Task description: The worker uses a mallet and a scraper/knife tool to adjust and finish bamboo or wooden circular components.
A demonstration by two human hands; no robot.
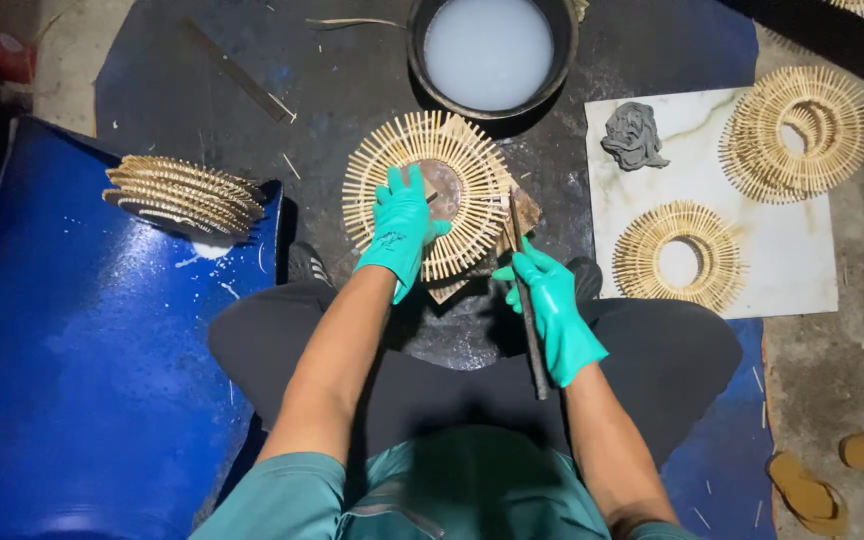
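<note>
while the person sat with knees apart on a dark mat [202, 90], the left hand [400, 228], in a teal glove, lay flat on a round ring of thin sticks [427, 195], fingers spread loose and pressing down over its brown centre rather than gripping. the ring rested on a small stack of flat brown pieces just ahead of the knees, in the middle of the mat. the right hand [550, 305], gloved the same, was clenched around a long dark flat blade [524, 290], whose upper end touched the ring's right edge and whose lower end ran back past the wrist. just beyond the ring stood a dark round basin [564, 55] filled with milky white liquid. to the left, a stack of finished rings [182, 195] sat on the edge of a blue sheet [72, 350]. to the right, a pale marble slab [802, 270] carried two more stick rings [797, 135] and a crumpled grey rag [634, 135]. well off to the lower right, a pair of tan sandals [807, 490] lay on the bare floor.
</note>
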